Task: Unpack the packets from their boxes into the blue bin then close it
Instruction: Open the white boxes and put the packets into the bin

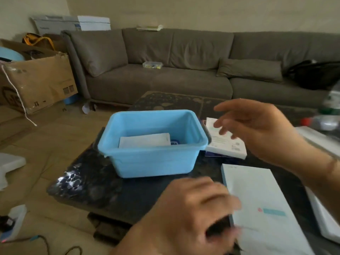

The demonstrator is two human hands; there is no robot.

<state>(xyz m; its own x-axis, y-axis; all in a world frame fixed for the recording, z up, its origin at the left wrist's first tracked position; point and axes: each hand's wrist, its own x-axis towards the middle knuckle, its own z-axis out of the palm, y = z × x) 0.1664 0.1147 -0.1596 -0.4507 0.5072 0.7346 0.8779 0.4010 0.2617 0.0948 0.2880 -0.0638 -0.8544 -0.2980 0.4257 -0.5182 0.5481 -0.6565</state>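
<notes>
The blue bin (154,159) stands open on the dark table (103,192), with a white packet (145,140) lying flat inside. My right hand (257,129) hovers to the bin's right with fingers spread and nothing in it, above a small white box (226,146). My left hand (193,216) is low in the foreground, blurred, its fingers curled at the left edge of a long white box (265,208) lying on the table. No lid for the bin is clearly visible.
A brown sofa (165,80) runs along the far side. A big cardboard carton (38,80) stands at the left. Plastic bottles (329,115) and a white tray-like object (325,214) lie at the table's right edge. Cables and a small device sit on the floor at lower left.
</notes>
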